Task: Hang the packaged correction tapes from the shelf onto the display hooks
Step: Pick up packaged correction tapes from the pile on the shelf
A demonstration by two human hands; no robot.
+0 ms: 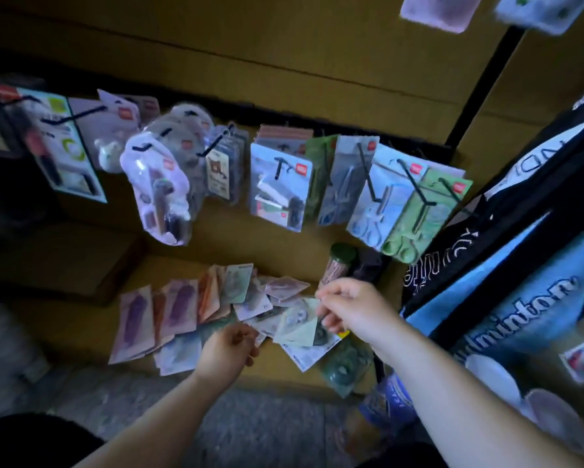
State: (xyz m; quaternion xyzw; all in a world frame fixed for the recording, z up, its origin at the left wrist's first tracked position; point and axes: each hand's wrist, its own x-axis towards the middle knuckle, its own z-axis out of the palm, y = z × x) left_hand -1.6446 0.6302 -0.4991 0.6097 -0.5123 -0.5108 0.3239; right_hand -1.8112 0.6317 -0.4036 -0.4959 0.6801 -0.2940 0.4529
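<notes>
Several packaged correction tapes (182,305) lie fanned out on a cardboard shelf surface (81,319). My right hand (348,307) pinches the corner of a pale green correction tape pack (297,324) at the right of the pile. My left hand (228,349) hovers just left of that pack with its fingers curled; what it holds, if anything, is hidden. Above the pile, black display hooks (371,177) carry hanging blister packs (280,184), including blue and green ones (409,211) at the right.
A green-capped tube (339,261) stands behind the pile. A black and blue badminton bag (520,298) hangs close on the right. More packs (64,143) hang at the left, and others (439,10) overhead. Cardboard boxes (250,55) form the back wall.
</notes>
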